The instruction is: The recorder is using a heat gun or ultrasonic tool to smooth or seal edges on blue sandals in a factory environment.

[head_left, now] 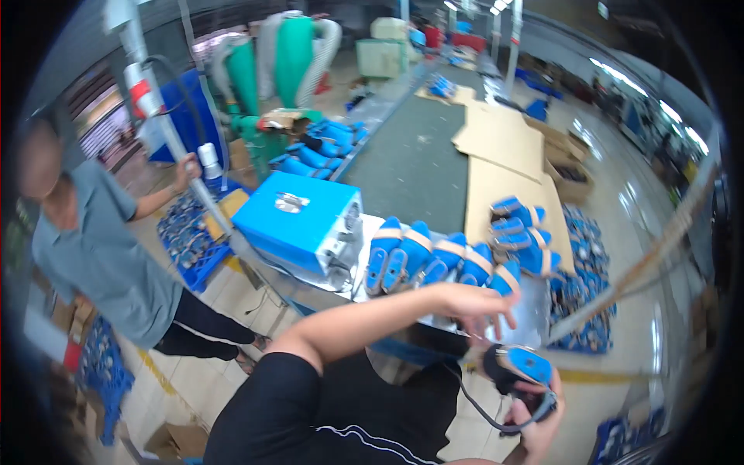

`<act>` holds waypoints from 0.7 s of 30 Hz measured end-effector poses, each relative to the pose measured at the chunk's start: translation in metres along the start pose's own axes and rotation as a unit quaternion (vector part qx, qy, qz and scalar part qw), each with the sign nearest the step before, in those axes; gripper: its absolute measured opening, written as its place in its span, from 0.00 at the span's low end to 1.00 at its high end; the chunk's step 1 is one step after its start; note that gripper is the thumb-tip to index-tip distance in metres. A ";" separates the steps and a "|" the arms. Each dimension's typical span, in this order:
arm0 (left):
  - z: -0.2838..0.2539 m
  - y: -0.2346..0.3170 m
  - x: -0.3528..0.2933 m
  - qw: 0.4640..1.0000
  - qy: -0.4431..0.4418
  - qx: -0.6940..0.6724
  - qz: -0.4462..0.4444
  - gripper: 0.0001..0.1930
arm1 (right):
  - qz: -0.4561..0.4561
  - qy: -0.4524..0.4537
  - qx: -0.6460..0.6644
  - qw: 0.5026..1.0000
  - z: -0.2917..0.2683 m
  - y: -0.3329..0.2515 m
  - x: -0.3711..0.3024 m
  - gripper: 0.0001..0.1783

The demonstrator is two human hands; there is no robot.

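Observation:
My left hand [474, 304] is stretched across the near end of the bench, its fingers apart and slightly blurred, with nothing visible in them. Just below it, at the lower right, my right hand [545, 415] grips a blue shoe last with black material around it [529, 362]. A dark cord or strap [477, 407] loops beneath that last; where it attaches is unclear. Beyond my left hand, several blue shoe lasts with beige bands [447, 249] stand in a row. More blue lasts [525, 236] lie to the right of them, on cardboard.
A blue metal box [298, 217] stands on the bench's left corner. The green belt [403, 159] runs away beyond it, partly under cardboard sheets [504, 143]. A person [116, 248] stands at left, holding a pole [174, 139]. Crates of lasts [589, 287] sit on the floor.

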State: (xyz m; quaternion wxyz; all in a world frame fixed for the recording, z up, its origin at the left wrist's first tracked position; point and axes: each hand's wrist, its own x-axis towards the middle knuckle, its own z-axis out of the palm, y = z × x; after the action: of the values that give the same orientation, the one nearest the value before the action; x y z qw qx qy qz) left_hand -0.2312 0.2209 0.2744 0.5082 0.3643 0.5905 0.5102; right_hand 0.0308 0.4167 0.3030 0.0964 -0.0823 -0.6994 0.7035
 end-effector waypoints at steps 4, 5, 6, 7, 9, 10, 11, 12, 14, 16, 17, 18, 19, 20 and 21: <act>0.038 0.005 -0.079 0.972 -0.199 -0.050 -0.116 0.59 | -0.251 -0.306 -0.175 0.902 0.057 -0.032 0.033 0.19; 0.041 -0.002 -0.092 0.961 -0.222 -0.060 -0.156 0.57 | -0.241 -0.341 -0.191 0.888 0.072 -0.032 0.031 0.18; 0.044 -0.008 -0.109 0.949 -0.239 -0.070 -0.192 0.56 | -0.253 -0.390 -0.202 0.862 0.088 -0.028 0.033 0.19; 0.049 -0.017 -0.126 0.951 -0.199 -0.099 -0.215 0.55 | -0.242 -0.416 -0.209 0.851 0.104 -0.027 0.032 0.18; 0.067 -0.040 -0.157 0.948 -0.100 -0.142 -0.268 0.54 | -0.217 -0.469 -0.216 0.828 0.135 -0.021 0.025 0.18; 0.077 -0.064 -0.174 0.945 -0.061 -0.197 -0.256 0.54 | -0.201 -0.503 -0.218 0.812 0.151 -0.017 0.021 0.18; 0.091 -0.087 -0.187 0.940 -0.021 -0.260 -0.219 0.55 | -0.202 -0.521 -0.211 0.802 0.164 -0.008 0.015 0.20; 0.108 -0.106 -0.200 0.929 0.026 -0.323 -0.179 0.56 | -0.210 -0.539 -0.188 0.794 0.179 0.001 0.009 0.20; 0.136 -0.134 -0.221 0.880 0.071 -0.455 -0.119 0.52 | -0.150 -0.585 -0.250 0.756 0.201 0.005 -0.003 0.19; 0.160 -0.164 -0.233 0.862 0.090 -0.499 0.006 0.53 | -0.145 -0.600 -0.275 0.738 0.218 0.012 -0.016 0.20; 0.169 -0.169 -0.240 0.873 0.103 -0.476 0.040 0.59 | -0.134 -0.615 -0.305 0.715 0.224 0.015 -0.021 0.20; 0.176 -0.173 -0.246 0.881 0.113 -0.453 0.075 0.65 | -0.129 -0.613 -0.301 0.719 0.229 0.015 -0.025 0.20; 0.180 -0.176 -0.248 0.879 0.110 -0.458 0.072 0.65 | -0.160 -0.603 -0.288 0.727 0.232 0.012 -0.026 0.21; 0.187 -0.179 -0.244 0.848 0.139 -0.486 0.160 0.67 | -0.184 -0.594 -0.276 0.733 0.234 0.006 -0.027 0.21; 0.193 -0.184 -0.243 0.805 0.168 -0.512 0.247 0.69 | -0.173 -0.586 -0.273 0.743 0.238 -0.006 -0.024 0.22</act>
State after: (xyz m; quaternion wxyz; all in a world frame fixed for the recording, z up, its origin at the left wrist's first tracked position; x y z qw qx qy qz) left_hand 0.0262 -0.0046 0.1579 0.3708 0.0936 0.2096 0.8999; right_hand -0.0050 0.1801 0.3109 -0.2390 0.4457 -0.7823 0.3636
